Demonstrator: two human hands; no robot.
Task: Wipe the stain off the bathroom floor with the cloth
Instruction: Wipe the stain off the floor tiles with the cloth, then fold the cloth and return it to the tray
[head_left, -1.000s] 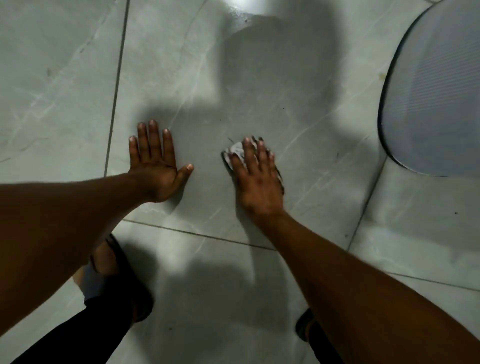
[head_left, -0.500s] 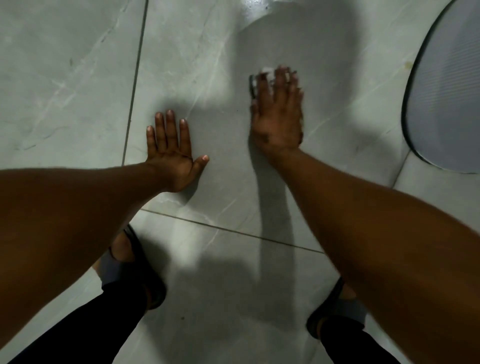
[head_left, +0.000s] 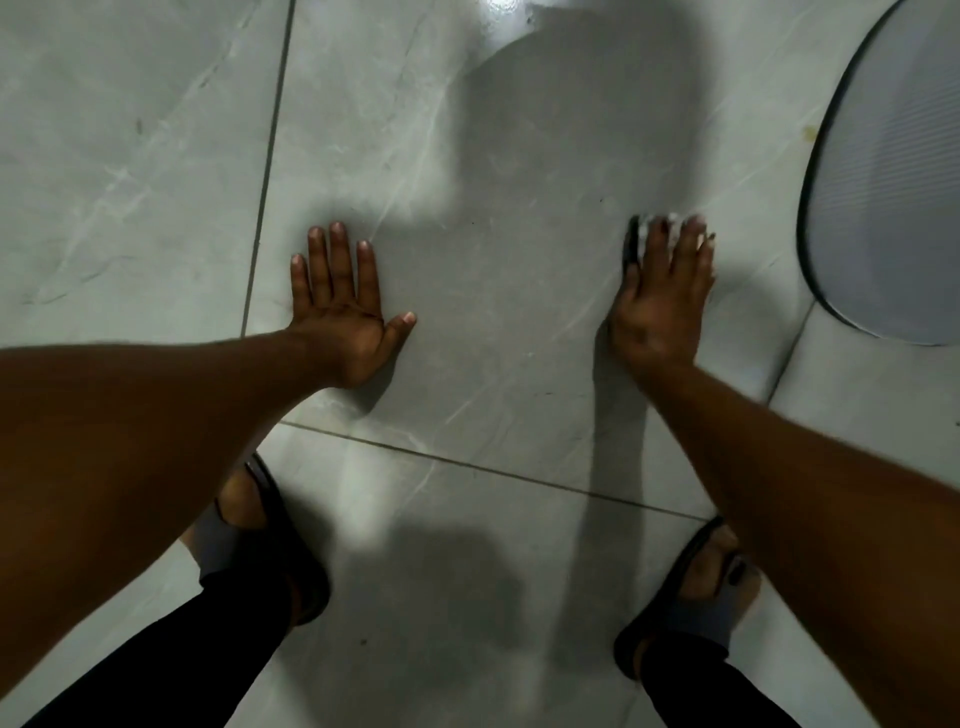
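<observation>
My right hand (head_left: 662, 306) lies palm down on a small pale cloth (head_left: 645, 231), pressing it flat against the grey marbled floor tile (head_left: 509, 291). Only the cloth's far edge shows beyond my fingertips; the rest is hidden under the hand. My left hand (head_left: 345, 306) rests flat on the same tile, fingers spread, holding nothing, well to the left of the cloth. I cannot make out a distinct stain near the cloth; a small yellowish spot (head_left: 809, 134) sits on the tile further right.
A large rounded grey fixture with a dark rim (head_left: 893, 171) fills the upper right, close to my right hand. My two feet in dark sandals (head_left: 270, 540) (head_left: 696, 587) stand on the nearer tile. Dark grout lines (head_left: 265, 171) cross the floor.
My right hand slid the cloth forward across the tile, then to the right towards the rounded fixture. My left hand stayed planted on the floor.
</observation>
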